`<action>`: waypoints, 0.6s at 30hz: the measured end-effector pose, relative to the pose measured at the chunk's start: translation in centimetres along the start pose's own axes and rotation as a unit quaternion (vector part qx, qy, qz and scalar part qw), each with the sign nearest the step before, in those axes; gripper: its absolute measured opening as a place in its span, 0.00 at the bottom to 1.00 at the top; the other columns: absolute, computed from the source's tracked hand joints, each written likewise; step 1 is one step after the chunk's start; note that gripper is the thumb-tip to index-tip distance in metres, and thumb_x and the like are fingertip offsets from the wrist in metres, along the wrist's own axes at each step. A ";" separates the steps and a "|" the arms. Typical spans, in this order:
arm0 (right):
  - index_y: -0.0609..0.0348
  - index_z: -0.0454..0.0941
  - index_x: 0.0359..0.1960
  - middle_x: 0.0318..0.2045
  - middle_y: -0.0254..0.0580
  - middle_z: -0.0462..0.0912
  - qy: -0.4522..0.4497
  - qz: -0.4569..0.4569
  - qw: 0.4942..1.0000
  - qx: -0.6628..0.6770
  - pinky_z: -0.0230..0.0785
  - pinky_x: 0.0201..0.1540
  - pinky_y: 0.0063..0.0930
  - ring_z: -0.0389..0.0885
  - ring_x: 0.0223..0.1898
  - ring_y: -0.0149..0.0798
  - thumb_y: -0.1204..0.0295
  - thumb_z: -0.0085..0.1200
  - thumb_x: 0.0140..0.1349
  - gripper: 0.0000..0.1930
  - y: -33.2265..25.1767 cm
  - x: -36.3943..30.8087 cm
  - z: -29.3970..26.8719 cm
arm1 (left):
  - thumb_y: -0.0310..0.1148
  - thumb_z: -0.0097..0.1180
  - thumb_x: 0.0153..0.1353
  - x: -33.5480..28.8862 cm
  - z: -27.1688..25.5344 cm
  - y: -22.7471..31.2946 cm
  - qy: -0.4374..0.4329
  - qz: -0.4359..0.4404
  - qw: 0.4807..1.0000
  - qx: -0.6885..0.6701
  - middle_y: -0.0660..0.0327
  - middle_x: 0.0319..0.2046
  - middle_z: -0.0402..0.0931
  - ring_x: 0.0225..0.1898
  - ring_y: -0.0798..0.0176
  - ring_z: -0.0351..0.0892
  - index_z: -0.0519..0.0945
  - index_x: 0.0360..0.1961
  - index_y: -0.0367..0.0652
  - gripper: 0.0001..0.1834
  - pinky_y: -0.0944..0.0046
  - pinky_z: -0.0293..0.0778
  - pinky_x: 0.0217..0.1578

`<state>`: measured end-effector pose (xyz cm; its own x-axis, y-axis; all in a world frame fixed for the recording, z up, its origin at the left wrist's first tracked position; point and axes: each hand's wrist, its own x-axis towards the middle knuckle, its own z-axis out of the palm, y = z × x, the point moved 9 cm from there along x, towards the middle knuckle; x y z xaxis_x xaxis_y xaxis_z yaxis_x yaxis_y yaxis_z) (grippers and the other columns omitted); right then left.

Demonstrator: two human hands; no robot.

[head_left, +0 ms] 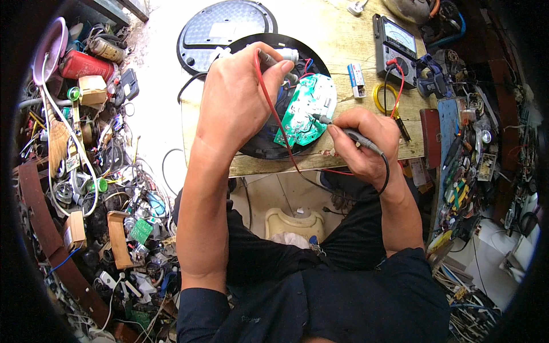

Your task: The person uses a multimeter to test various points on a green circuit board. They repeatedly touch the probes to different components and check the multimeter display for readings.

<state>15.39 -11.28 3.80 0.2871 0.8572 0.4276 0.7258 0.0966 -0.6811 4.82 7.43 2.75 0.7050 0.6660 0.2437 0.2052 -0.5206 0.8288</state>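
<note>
A green-and-white circuit board (307, 108) lies tilted in a round black housing (264, 153) on the wooden table. My left hand (233, 103) is closed on a grey test probe (266, 58) with a red lead, over the housing; where its tip ends is hard to make out. Between the fingers of my right hand (369, 140) is a second test probe (359, 138) with a black lead. Its tip is at the board's face, though I cannot tell whether it touches. Both leads seem to belong to the analog multimeter (394, 52) at the far right.
A round black cover (226, 14) lies behind the housing. Right of the board are a small blue-and-white box (355, 80), a yellow ring (378, 98) and a screwdriver (403, 130). Heaped electronic scrap (131, 200) fills the left; tools and parts (460, 171) crowd the right.
</note>
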 end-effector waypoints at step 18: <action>0.61 0.82 0.36 0.26 0.46 0.85 -0.002 -0.009 1.000 -0.004 0.76 0.29 0.36 0.86 0.25 0.46 0.84 0.70 0.57 0.10 -0.2 0.0 0.0 | 0.35 0.68 0.72 -0.1 0.2 -0.3 -0.024 -0.032 0.999 0.009 0.57 0.24 0.84 0.25 0.68 0.81 0.88 0.43 0.36 0.12 0.64 0.75 0.30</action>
<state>15.25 -11.26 3.96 0.2706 0.8576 0.4373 0.7364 0.1081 -0.6678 4.86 7.42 2.37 0.7220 0.6717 0.1662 0.2625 -0.4881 0.8324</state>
